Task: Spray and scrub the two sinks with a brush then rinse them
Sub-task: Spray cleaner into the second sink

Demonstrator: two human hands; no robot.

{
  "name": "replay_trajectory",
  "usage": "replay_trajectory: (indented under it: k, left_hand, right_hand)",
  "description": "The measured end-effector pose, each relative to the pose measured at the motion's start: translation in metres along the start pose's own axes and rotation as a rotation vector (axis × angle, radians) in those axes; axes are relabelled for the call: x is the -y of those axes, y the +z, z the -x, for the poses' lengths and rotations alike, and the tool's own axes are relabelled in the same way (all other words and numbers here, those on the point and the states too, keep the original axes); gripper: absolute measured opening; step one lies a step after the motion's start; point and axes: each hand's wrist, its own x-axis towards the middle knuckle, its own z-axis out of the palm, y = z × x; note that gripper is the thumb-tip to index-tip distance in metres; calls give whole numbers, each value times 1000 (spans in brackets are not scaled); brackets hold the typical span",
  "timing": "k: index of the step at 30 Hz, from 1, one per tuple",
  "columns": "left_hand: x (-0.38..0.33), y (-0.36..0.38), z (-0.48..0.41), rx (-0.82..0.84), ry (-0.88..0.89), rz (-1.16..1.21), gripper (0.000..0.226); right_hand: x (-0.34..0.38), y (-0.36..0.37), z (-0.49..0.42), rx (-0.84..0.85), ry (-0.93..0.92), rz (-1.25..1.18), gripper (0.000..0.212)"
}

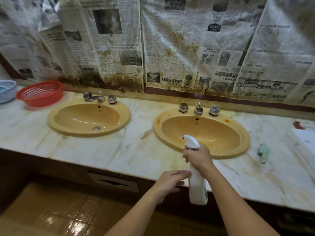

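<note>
Right hand [197,158] grips spray bottle [196,186] by its neck, nozzle over right sink [201,132]. Left hand [167,182] open, fingertips touching bottle. Two sinks; left sink [88,116]. One brush [263,153] on counter [119,150].

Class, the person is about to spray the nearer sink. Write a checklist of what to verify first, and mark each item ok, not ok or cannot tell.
1. Right hand grips the spray bottle at its neck: ok.
2. Nozzle points toward the right sink: ok.
3. Left hand, fingers straight, touches the bottle's side and stays clear of the nozzle: ok.
4. Finger on the trigger: cannot tell, hidden behind the hand.
5. Green brush lies on the counter beside the right sink, ready for scrubbing: ok.
6. Liquid left in the bottle: cannot tell, the bottle is opaque.
</note>
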Motion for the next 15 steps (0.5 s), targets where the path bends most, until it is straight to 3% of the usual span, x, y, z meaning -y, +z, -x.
replay_trajectory:
  k: [3,7,12,15]
  left_hand:
    - [-4,-24,-13,-119,31,-105,56]
    - [0,-67,-40,-366,63,-470,54]
    - [16,-101,-71,-280,65,-976,61]
    - [26,-102,-83,-251,163,-1229,66]
  right_hand:
    - [3,0,-3,48,31,-23,7]
    - [-7,4,-5,86,69,110,12]
    - [-28,-1,3,18,81,137,9]
    - [-47,-12,10,-66,146,192,8]
